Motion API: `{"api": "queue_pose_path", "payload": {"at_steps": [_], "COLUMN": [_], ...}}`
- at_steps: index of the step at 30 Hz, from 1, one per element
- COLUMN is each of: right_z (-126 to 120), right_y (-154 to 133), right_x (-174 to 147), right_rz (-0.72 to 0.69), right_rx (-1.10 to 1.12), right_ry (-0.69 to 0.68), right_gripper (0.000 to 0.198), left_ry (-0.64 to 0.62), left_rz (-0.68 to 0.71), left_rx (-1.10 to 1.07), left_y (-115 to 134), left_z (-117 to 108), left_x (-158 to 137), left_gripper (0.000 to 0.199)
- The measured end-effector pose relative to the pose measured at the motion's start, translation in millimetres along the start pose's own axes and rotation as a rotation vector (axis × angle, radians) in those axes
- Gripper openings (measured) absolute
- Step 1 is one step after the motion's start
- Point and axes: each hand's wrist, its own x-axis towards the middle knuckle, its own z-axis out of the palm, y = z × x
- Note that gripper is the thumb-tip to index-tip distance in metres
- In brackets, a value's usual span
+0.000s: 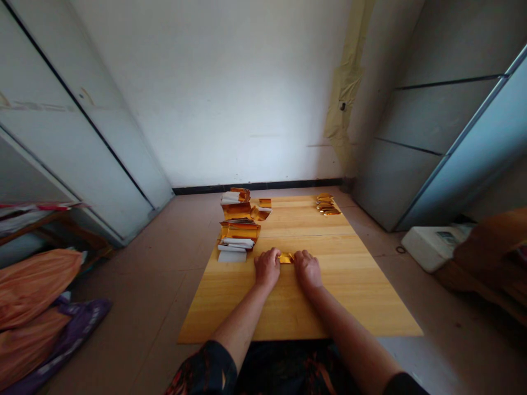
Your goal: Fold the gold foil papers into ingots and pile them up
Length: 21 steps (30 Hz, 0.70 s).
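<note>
Between my two hands a small sheet of gold foil paper [287, 258] lies low over the wooden table. My left hand [268, 269] has its fingers curled onto the sheet's left end. On the right end, my right hand [307, 269] grips it the same way. The ends of the paper are hidden under the fingers. Left of my hands, stacks of gold foil paper [239, 230] with white backs spread along the table's left side. At the far right corner sit several folded gold paper pieces [327, 204] in a row.
The wooden table [329, 312] stands before a white wall [247, 109]. Grey cabinets [415, 126] rise on the right, with a white box [428, 247] on the floor. Orange and purple bags [37, 296] lie at the left.
</note>
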Motion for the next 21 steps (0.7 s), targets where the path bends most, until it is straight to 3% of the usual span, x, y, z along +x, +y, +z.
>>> {"api": "queue_pose_path", "payload": {"at_steps": [21], "right_z": [-5.2], "right_y": [-0.2], "right_x": [3.0], "right_rz": [0.017], "right_rx": [0.011], "right_ry": [-0.061], "right_gripper": [0.018], "left_ry": [-0.056], "left_rz": [-0.079], "left_rx": [0.024], "left_y": [5.4], "left_z": [-3.9], "left_x": [3.9], "left_gripper": [0.031]}}
